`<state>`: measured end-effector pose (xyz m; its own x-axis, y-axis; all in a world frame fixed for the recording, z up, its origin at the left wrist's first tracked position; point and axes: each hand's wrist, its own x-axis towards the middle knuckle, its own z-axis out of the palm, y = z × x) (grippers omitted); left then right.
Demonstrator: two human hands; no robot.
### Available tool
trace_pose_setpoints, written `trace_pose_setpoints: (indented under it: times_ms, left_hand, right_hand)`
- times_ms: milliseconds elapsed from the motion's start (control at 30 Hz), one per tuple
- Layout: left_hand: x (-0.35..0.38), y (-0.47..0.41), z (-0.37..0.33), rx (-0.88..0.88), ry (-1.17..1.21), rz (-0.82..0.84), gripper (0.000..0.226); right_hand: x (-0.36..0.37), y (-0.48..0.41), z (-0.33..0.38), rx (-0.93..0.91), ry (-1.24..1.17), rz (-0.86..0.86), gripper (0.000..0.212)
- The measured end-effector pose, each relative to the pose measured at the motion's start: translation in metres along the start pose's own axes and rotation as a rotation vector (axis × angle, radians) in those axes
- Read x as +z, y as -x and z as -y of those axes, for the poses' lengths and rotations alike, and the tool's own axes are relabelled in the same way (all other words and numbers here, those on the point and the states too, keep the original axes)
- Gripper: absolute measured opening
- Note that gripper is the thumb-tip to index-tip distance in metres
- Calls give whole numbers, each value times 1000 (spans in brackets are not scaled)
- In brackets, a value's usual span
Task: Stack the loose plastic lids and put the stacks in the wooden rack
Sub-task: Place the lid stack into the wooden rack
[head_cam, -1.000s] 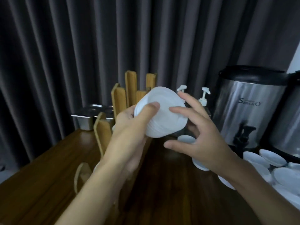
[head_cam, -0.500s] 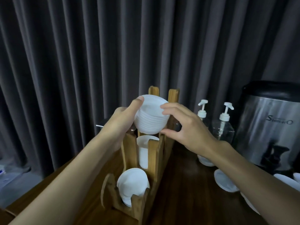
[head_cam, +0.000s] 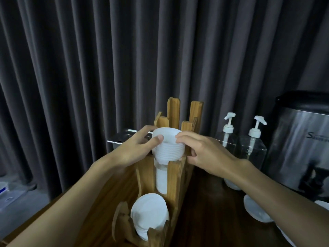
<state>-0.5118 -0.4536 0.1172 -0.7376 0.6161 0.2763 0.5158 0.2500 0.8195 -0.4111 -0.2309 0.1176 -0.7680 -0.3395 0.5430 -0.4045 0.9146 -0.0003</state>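
White lid stack (head_cam: 168, 148) stands upright, long axis vertical, over wooden rack (head_cam: 175, 177); left hand (head_cam: 135, 148) and right hand (head_cam: 204, 152) grip it.

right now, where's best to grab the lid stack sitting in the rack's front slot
Probably from above, pinching the top rim of the front lid stack front to back: it leans tilted between the wooden rack posts, which flank its sides, leaving only the upper edge free.
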Motion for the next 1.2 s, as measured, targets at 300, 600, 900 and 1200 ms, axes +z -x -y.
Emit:
trace_pose_setpoints:
  times_ms: [300, 600, 900, 1200]
  left_hand:
    - [4, 1, 17, -9, -78, 18, 51]
    - [5, 6, 21, 112, -196, -68, 67]
    - [18, 17, 31, 237, -385, -200, 42]
    - [9, 27, 23, 343, -992, -171, 66]
  right_hand:
    - [22, 8, -9, 19, -27, 75, 51]
    - [31, 27, -9, 109, -112, 37, 54]
    - [38, 53, -3, 211, -296, 46, 63]
    - [41, 55, 9, 275, -459, 17, 72]
